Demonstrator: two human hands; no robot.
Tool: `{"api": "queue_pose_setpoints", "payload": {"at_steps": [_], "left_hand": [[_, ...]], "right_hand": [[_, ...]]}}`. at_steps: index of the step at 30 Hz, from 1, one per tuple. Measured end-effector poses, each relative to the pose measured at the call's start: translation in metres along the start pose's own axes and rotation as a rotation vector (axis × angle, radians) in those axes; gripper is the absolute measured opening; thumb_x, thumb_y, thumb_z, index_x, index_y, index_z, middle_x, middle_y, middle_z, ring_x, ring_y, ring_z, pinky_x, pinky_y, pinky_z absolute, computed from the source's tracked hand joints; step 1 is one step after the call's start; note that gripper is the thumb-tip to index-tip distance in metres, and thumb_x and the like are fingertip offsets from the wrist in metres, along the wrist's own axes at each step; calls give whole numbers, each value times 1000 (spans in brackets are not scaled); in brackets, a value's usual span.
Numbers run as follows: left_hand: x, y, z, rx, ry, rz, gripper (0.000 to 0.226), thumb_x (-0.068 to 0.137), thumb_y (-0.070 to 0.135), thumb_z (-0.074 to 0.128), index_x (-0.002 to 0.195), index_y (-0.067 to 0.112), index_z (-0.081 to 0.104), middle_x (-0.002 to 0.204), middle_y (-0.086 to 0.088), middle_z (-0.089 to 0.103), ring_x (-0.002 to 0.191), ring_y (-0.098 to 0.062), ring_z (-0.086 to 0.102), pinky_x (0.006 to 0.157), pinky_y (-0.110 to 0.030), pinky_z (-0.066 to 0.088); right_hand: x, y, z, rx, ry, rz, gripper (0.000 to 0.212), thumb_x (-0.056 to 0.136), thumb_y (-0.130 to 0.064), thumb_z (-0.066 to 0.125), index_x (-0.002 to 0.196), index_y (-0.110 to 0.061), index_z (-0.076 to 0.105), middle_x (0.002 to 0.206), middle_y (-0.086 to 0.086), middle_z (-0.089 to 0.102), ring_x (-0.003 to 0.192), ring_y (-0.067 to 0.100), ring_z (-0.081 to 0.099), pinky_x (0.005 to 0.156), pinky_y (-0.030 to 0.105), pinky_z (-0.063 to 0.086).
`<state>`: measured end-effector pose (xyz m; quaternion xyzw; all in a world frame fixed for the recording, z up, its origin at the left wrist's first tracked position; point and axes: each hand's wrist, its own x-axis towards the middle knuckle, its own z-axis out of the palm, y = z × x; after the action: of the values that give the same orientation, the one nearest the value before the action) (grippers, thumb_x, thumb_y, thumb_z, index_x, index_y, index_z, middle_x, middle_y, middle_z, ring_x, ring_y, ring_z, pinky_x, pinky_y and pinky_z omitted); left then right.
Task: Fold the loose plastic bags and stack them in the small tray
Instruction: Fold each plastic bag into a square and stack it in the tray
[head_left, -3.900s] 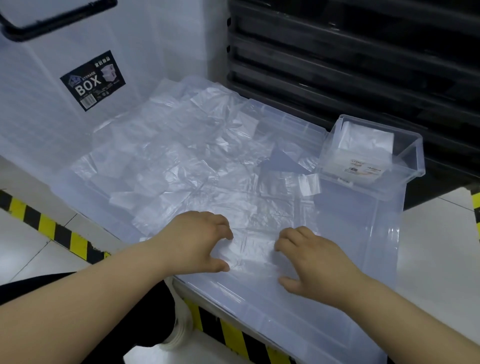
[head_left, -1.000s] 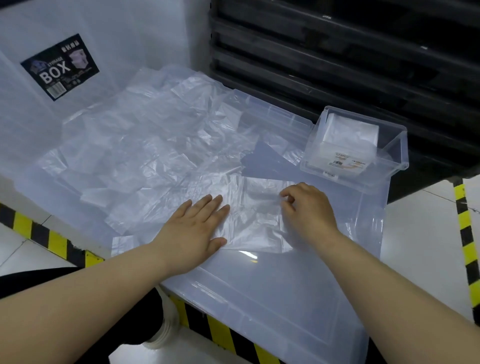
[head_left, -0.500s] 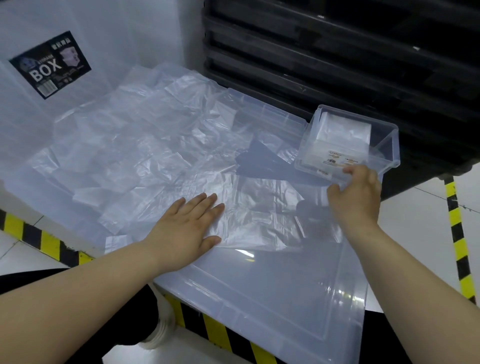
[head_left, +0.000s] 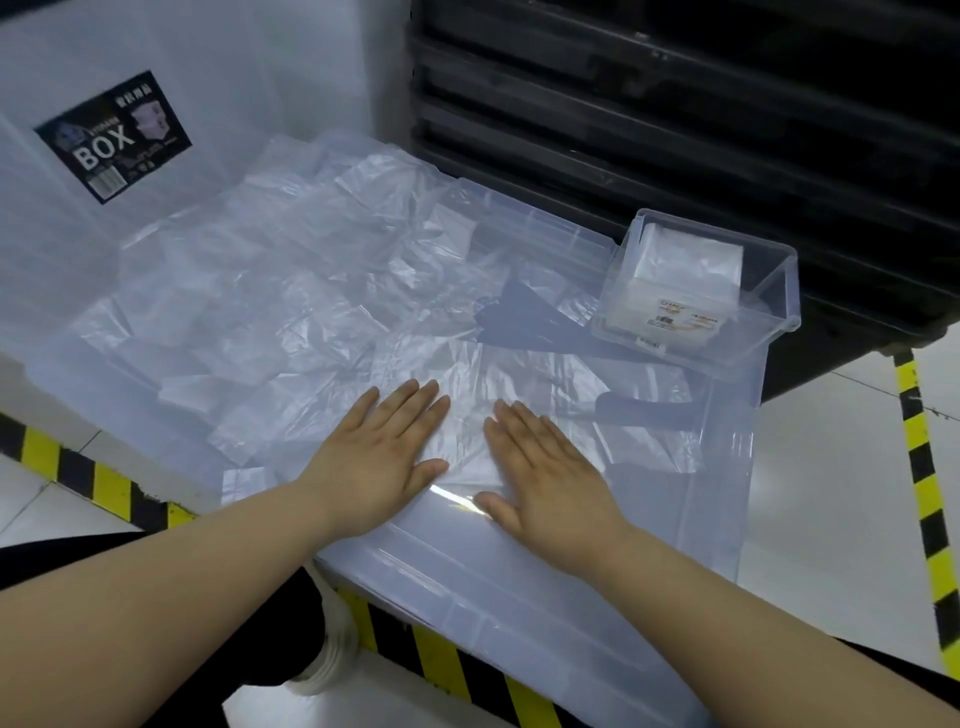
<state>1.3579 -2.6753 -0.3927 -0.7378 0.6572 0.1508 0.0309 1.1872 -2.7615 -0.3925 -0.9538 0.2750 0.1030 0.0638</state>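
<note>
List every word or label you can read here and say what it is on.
"BOX": on the black label on the big clear bin.
Too blurred to read: the small print and barcode on that label.
Too small to read: the sticker on the small tray.

L/R hands (head_left: 375, 457) (head_left: 551, 480) flat on bag (head_left: 540, 376)

Both forearms extend forward from the near edge, converging toward the centre, with the left hand (head_left: 382, 453) and right hand (head_left: 548, 470) lying palm-down side by side, fingers straight and together, thumbs angled inward and apart.
</note>
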Motion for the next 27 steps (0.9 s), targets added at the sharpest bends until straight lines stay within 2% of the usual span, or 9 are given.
{"api": "queue_pose_setpoints", "payload": {"at_steps": [5, 7, 8, 10, 12, 16, 19, 22, 27], "left_hand": [[2, 0, -7, 61, -3, 47, 126, 31, 73, -47, 142, 22, -19, 133, 11, -31, 122, -2, -31, 100, -25, -27], [1, 1, -10, 75, 24, 81, 123, 44, 79, -38, 145, 18, -5, 143, 8, -17, 131, -5, -19, 102, -23, -25], [0, 1, -14, 120, 38, 125, 117, 60, 80, -27, 146, 12, 15, 150, 0, 4, 139, -11, 3, 108, -24, -14], [-3, 5, -15, 112, 81, 152, 83, 87, 64, 9, 125, 6, 57, 130, -9, 55, 120, -19, 53, 104, -30, 19], [-1, 6, -10, 103, 98, 200, 62, 79, 49, 32, 111, 7, 67, 113, -7, 67, 102, -20, 65, 97, -32, 32], [3, 8, -14, 20, 175, 202, 48, 68, 28, 39, 98, 10, 72, 98, -4, 72, 86, -18, 70, 69, -32, 55], [4, 6, -26, -88, 133, 148, 48, 67, 21, 46, 110, 13, 68, 109, -1, 68, 96, -17, 67, 74, -27, 54], [4, 2, -30, -221, 68, 61, 51, 89, 30, 21, 127, 24, 54, 129, 8, 55, 119, -13, 49, 92, -22, 40], [7, -5, -43, -628, -25, -136, 24, 95, 26, 47, 95, 13, 68, 92, 0, 67, 90, -14, 60, 75, -17, 43]], "right_hand": [[-9, 15, -15, 36, 54, 39, 47, 72, -20, 41, 107, -3, 68, 118, 14, 64, 105, 21, 65, 81, 27, 53], [-8, 19, -25, -16, 39, -12, 54, 83, -5, 42, 138, -1, 38, 149, 14, 29, 135, 21, 36, 103, 26, 35], [-10, 20, -29, 13, 15, 1, 58, 88, -3, 41, 144, -5, 24, 155, 10, 14, 141, 18, 22, 108, 24, 27], [-7, 21, -31, 36, 25, -3, 61, 75, -2, 66, 132, 0, 46, 144, 16, 38, 130, 22, 44, 94, 25, 44], [-3, 23, -28, 54, 93, 25, 54, 44, -3, 85, 97, -4, 71, 111, 12, 67, 96, 20, 68, 62, 23, 55], [-2, 26, -45, 151, -1, 76, 39, 92, -12, 42, 129, -18, 52, 139, -5, 48, 125, 17, 45, 95, 26, 41], [-5, 36, -60, 284, -71, 121, 36, 92, -11, 38, 119, -20, 60, 117, -2, 62, 108, 19, 52, 84, 23, 39], [-7, 47, -69, 478, -169, 217, 31, 91, -8, 39, 104, -14, 67, 81, -7, 62, 76, 10, 53, 60, 10, 36], [-8, 62, -75, 753, -200, 364, 25, 89, -4, 44, 75, -9, 64, 76, -4, 66, 73, 11, 60, 69, 17, 45]]}}
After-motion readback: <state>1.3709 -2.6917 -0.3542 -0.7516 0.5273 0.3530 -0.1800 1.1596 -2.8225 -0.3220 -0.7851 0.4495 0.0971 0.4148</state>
